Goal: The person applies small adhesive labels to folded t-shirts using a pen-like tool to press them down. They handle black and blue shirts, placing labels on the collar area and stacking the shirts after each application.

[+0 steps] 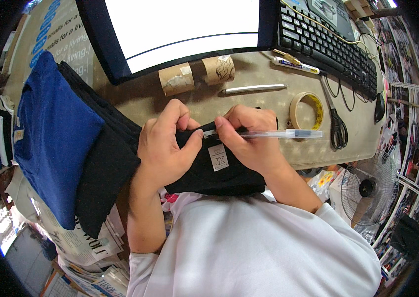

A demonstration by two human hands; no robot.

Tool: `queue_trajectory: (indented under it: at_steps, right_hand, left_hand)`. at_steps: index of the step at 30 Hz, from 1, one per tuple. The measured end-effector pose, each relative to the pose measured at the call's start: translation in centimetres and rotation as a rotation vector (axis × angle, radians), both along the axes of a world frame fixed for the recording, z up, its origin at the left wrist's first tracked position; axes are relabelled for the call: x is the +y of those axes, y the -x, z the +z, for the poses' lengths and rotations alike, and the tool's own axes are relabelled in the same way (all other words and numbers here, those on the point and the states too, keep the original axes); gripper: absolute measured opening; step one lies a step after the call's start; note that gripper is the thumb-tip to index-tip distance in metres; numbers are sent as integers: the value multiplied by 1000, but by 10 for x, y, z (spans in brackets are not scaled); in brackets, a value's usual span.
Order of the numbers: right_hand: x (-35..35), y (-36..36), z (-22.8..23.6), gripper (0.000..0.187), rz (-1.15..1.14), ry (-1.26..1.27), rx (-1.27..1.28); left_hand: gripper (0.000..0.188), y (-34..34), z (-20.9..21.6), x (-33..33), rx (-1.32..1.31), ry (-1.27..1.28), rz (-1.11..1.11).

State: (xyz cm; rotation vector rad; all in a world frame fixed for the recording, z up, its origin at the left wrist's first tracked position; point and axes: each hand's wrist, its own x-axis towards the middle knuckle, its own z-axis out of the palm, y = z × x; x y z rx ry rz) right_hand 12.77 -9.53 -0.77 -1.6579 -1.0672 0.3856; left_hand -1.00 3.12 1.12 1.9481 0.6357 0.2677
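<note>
Left hand [162, 148]: closed on a folded black garment [219, 173], thumb pressed on top of the fabric just left of a small white size label [218, 158].
Right hand [251, 141]: fingers pinched narrow around a clear-barrelled pen [269, 133], whose cap end sticks out to the right of the hand and whose tip end lies at the garment's collar edge, between the two hands.
Black garment: lies at the near edge of the desk [249, 104], under both hands, against the person's white shirt.
Left of the left hand: a stack of folded dark garments [105, 163] topped by a blue one [56, 138].
Beyond the hands: two cardboard tape cores [197, 74], a silver pen [254, 89], a monitor [170, 29].
Right of the right hand: a roll of tape [306, 111], black-handled scissors [337, 123]; farther off, a marker [296, 65] and a black keyboard [328, 42].
Below the desk, right: a white fan [368, 188].
</note>
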Motion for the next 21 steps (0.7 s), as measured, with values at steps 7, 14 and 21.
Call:
queue_trajectory:
  at_steps: [7, 14, 21]
  right_hand:
    - [-1, 1, -1, 30, -14, 21, 65]
    - [0, -1, 0, 31, -30, 3, 50]
    - [0, -1, 2, 32, -21, 37, 36]
  left_hand:
    - [32, 0, 0, 0, -5, 3, 1]
    - [32, 0, 1, 0, -16, 19, 8]
    - [32, 0, 0, 0, -5, 1, 8]
